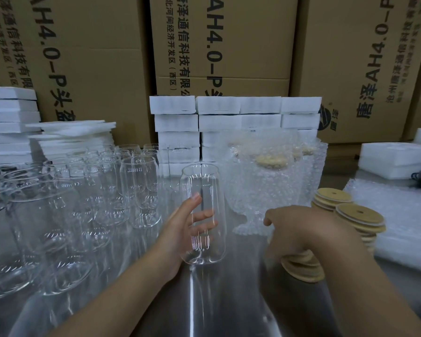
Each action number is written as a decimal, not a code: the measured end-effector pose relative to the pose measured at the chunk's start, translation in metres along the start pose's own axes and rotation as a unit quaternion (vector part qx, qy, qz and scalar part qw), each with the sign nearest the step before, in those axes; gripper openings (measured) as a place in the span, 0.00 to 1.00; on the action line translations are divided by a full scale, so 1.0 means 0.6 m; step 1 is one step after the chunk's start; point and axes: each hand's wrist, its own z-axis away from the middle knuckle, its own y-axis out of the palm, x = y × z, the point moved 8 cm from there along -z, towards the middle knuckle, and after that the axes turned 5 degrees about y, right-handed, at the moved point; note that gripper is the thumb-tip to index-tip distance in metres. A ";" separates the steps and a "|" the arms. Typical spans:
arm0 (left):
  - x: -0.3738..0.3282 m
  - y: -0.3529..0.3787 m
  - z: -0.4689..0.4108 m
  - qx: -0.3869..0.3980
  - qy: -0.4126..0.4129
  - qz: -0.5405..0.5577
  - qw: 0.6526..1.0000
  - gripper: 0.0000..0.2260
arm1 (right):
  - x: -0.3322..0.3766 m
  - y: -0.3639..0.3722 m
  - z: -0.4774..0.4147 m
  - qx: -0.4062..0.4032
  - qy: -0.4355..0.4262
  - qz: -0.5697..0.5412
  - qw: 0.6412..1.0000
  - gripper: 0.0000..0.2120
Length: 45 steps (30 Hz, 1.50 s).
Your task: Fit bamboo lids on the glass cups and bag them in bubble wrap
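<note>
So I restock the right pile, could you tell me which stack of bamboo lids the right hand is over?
The nearest stack, partly hidden beneath the right hand; the two other stacks stand uncovered farther right.

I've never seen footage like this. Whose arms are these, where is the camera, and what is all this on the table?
No machine here: a person wears one camera on the head, looking down at their own hands. The left hand grips a clear glass cup with no lid. The right hand is curled over a stack of bamboo lids; whether it holds one is hidden. Empty cups stand at left, bubble-wrapped cups behind, more lids at right, cardboard boxes at the back.
</note>
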 end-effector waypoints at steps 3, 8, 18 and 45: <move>0.002 -0.004 -0.003 -0.021 0.006 0.042 0.999 0.33 | 0.009 -0.017 0.000 -0.045 -0.017 -0.069 0.996 0.29; 0.000 -0.017 -0.008 -0.053 0.051 0.028 0.997 0.29 | 0.018 -0.062 0.006 -0.138 -0.028 -0.209 0.968 0.29; -0.008 0.005 0.005 0.003 0.082 -0.030 0.996 0.29 | -0.019 -0.128 0.047 -0.384 -0.081 -0.551 0.737 0.18; -0.012 0.043 0.027 0.102 0.083 -0.097 0.986 0.33 | 0.055 -0.098 0.011 -0.225 -0.195 -0.597 0.745 0.13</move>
